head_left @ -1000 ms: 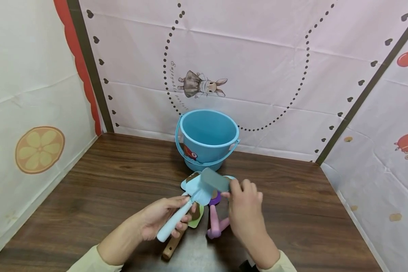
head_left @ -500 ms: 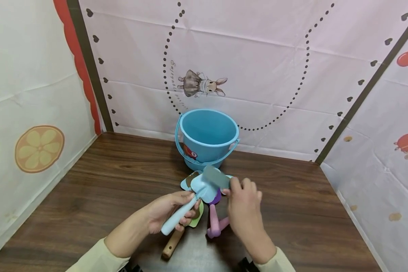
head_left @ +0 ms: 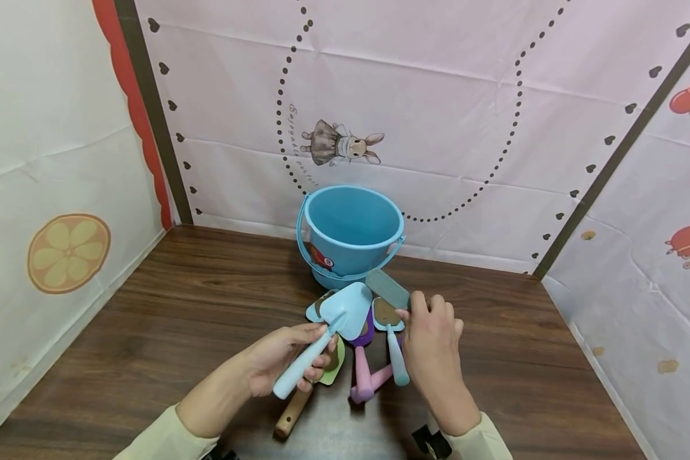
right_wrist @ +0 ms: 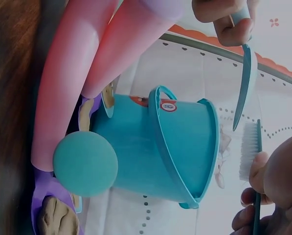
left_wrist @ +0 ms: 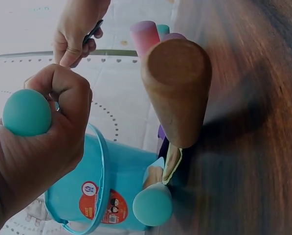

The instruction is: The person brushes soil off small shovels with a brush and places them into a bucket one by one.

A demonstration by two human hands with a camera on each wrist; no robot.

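My left hand [head_left: 282, 358] grips a light blue toy shovel [head_left: 351, 310] by its handle, blade raised over the table. In the right wrist view the shovel blade [right_wrist: 246, 85] shows edge-on. A brush [head_left: 386, 289] with a dark flat back is pinched in my right hand [head_left: 434, 345], just right of the blade and apart from it. White bristles on the brush [right_wrist: 251, 152] point toward the shovel in the right wrist view. Seen from the left wrist, the shovel's rounded handle end [left_wrist: 27, 112] sticks out of the fist.
Behind the hands stands a light blue bucket [head_left: 351, 255], handle hanging down. Below lie several shovels with brown-smeared blades: one green with a wooden handle [head_left: 292, 415], purple ones with pink handles [head_left: 363, 374], and light blue ones [head_left: 397, 358]. Printed cloth surrounds the table [head_left: 523, 383].
The brush, blurred over the shovel blade before, has moved right and off it with my right hand. A light blue shovel on the table has come into fuller view. The left hand shifted slightly.
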